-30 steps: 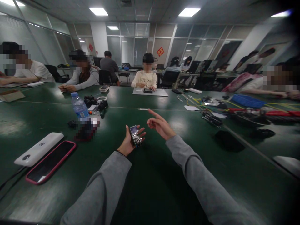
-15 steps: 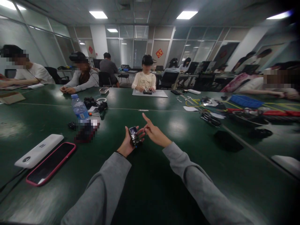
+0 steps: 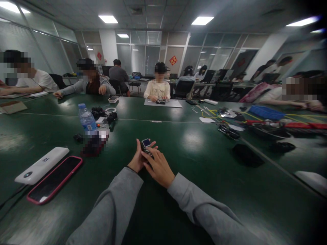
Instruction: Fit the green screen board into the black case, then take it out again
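My left hand cradles a small dark electronic device with a little screen, gripped between the thumb and the fingers. The screen faces up at the device's far end and shows a bluish picture. Over the lower part lies my right hand, its fingers stretched out and their tips touching the device. Those fingers hide most of the body below the screen. Both hands are just above the dark green table.
To the left lie a white power bank, a phone in a pink case and a water bottle. Cables, a blue tray and dark gear spread along the right. Across the table a person sits at a grey board.
My right hand has come down and left, from pointing beside the device to resting its fingers on it. The seated person at left has spread their hands apart.
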{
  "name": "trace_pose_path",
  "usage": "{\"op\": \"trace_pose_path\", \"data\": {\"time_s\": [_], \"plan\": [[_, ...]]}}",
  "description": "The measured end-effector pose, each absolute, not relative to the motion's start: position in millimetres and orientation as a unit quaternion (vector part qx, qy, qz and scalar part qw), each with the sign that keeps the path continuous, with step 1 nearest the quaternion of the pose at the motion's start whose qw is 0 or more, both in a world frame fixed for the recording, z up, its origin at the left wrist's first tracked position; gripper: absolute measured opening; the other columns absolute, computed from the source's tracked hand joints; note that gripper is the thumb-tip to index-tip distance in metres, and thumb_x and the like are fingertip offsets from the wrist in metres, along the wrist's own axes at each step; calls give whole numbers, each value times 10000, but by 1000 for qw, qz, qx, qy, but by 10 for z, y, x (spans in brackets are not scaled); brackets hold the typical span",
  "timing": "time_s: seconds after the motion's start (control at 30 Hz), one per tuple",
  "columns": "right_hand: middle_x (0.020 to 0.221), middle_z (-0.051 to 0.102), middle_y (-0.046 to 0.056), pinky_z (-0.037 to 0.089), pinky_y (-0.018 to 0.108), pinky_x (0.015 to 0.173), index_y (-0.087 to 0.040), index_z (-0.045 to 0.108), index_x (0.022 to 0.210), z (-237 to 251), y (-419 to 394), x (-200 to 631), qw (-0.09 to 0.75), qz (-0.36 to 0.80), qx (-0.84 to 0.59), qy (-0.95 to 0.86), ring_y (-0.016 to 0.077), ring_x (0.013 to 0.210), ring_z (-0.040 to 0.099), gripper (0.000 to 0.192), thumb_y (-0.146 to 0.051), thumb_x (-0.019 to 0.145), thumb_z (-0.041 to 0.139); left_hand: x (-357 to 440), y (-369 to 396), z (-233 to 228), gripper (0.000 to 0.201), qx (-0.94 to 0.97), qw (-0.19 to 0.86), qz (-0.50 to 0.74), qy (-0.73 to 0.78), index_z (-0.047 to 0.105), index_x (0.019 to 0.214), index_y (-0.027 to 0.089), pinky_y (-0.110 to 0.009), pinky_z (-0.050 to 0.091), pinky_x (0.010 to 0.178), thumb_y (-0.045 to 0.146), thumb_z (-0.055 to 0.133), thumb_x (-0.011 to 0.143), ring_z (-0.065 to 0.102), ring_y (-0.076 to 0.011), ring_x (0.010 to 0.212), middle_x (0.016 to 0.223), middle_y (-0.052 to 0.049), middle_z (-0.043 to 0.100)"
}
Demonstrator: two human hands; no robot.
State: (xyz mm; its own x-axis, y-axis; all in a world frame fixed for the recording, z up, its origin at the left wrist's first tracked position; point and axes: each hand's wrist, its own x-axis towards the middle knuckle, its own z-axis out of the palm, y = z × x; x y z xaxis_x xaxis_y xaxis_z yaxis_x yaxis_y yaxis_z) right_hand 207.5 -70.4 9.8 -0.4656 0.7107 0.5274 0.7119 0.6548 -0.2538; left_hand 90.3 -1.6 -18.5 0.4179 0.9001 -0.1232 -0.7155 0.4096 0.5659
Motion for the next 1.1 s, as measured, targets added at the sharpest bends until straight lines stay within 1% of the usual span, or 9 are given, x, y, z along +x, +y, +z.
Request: {"op": "trace_pose_path", "data": {"time_s": [0.13, 0.27, 0.37, 0.5, 0.63, 0.77, 0.93, 1.03, 1.1], "plan": [[1420, 299, 45, 333, 457, 1025, -267, 304, 1391, -28, -634, 2115, 304, 13, -424, -853, 246, 1275, 314, 514, -305, 891, 413, 882, -52, -127, 719, 211, 828, 473, 215, 528, 1194, 190, -401, 448, 900, 719, 330, 750, 558, -262, 1075, 1229, -124, 555], [1446, 238, 54, 301, 425, 1069, -251, 269, 1403, -118, -458, 2265, 379, 69, -450, -806, 213, 1315, 270, 538, -342, 895, 419, 881, -120, -14, 678, 225, 827, 485, 171, 545, 1177, 188, -343, 469, 849, 681, 273, 800, 566, -234, 1048, 1163, -107, 592], [1396, 321, 87, 276, 404, 1088, -210, 296, 1384, -177, -361, 2353, 454, 114, -458, -756, 199, 1300, 302, 566, -363, 869, 473, 918, -181, 77, 640, 245, 828, 486, 133, 521, 1214, 222, -310, 466, 837, 653, 250, 826, 544, -208, 1074, 1199, -83, 573], [1332, 403, 112, 302, 396, 1063, -174, 337, 1345, -271, -267, 2420, 526, 178, -485, -676, 207, 1247, 381, 611, -375, 811, 554, 984, -277, 190, 644, 268, 833, 470, 116, 514, 1236, 255, -330, 413, 936, 667, 254, 815, 453, -217, 1195, 1318, -58, 487], [1262, 478, 114, 363, 382, 1012, -157, 381, 1289, -383, -162, 2468, 582, 266, -510, -575, 205, 1159, 471, 663, -401, 729, 638, 1013, -330, 209, 654, 285, 840, 449, 108, 491, 1265, 250, -352, 348, 1014, 664, 253, 818, 378, -221, 1263, 1422, -37, 362], [1141, 574, 96, 422, 355, 948, -148, 509, 1144, -395, -88, 2545, 605, 366, -514, -486, 198, 1061, 539, 567, -447, 688, 663, 977, -282, 119, 641, 323, 835, 426, 127, 418, 1318, 279, -412, 341, 1012, 654, 262, 822, 366, -246, 1272, 1470, -37, 270], [923, 651, 70, 525, 287, 632, -155, 572, 1047, -257, -116, 2872, 598, 503, -493, -383, 156, 717, 622, 506, -468, 664, 680, 879, -154, -44, 618, 351, 809, 423, 208, 368, 1339, 314, -469, 389, 950, 640, 328, 815, 412, -276, 1235, 1442, -79, 318], [855, 657, 70, 513, 260, 584, -136, 599, 1002, -176, -148, 3352, 611, 481, -510, -368, 140, 648, 619, 482, -467, 662, 685, 836, -77, -127, 632, 337, 792, 449, 241, 359, 1341, 289, -459, 406, 938, 628, 372, 808, 460, -270, 1195, 1388, -114, 396], [872, 657, 77, 502, 255, 598, -136, 616, 1003, -136, -164, 3835, 631, 388, -557, -376, 145, 677, 624, 486, -475, 661, 681, 821, -35, -159, 641, 326, 785, 465, 246, 355, 1342, 270, -447, 413, 937, 622, 387, 806, 486, -262, 1170, 1351, -128, 439]]}}
